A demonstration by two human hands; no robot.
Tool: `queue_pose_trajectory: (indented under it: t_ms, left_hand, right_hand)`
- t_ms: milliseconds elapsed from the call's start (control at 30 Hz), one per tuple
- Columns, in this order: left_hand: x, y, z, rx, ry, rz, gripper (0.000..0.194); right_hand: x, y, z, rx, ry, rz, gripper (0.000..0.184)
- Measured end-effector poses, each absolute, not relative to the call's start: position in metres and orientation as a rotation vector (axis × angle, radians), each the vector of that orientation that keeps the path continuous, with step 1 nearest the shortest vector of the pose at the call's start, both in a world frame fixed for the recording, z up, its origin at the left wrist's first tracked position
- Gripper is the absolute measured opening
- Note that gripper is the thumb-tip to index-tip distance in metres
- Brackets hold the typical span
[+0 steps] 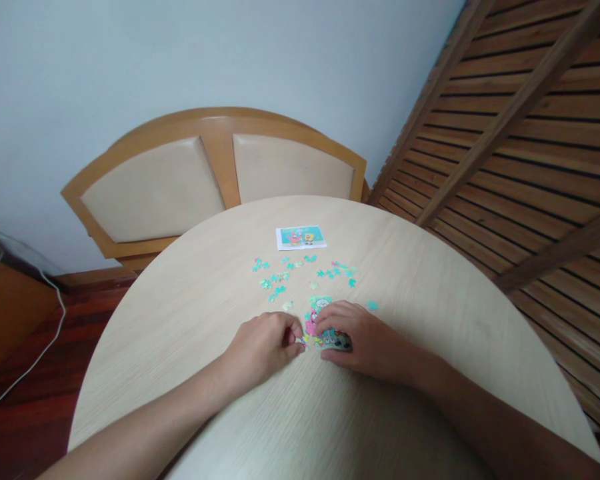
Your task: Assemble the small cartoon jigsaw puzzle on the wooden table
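A partly joined jigsaw puzzle [325,339] with pink, teal and yellow cartoon shapes lies flat on the round table. My left hand [267,339] is at its lower left side, thumb and index finger pinching a small puzzle piece [304,341] against or just beside that edge. Whether this piece is joined to the rest, I cannot tell. Over the right part of the puzzle curves my right hand [357,337], fingertips on its face and thumb by its lower edge. Its fingers hide some of the picture.
Several loose teal puzzle pieces [279,277] are scattered beyond my hands, with more at right [337,271]. One piece [372,305] lies beside my right hand. A picture card [301,237] is farther back on the table [190,287]. A padded bench [220,160] stands behind.
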State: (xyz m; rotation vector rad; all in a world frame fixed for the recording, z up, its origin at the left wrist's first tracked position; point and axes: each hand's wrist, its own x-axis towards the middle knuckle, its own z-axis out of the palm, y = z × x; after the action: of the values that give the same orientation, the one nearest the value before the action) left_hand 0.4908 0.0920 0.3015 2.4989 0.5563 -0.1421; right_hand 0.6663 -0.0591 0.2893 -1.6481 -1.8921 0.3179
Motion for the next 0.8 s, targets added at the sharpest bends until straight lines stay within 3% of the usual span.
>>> queue_pose_trajectory:
  t_ms: [367, 800]
  left_hand:
    - [0.4916, 0.0906, 0.3033, 2.489, 0.545, -0.138, 0.007]
    - [0.489, 0.0911, 0.3107, 2.555, 0.559, -0.203, 0.013]
  right_hand:
    - [0.665, -0.0597, 0.2896, -1.67, -1.894, 0.302, 0.032]
    - [0.6674, -0.06, 0.2903, -1.681, -1.916, 0.343, 0.025]
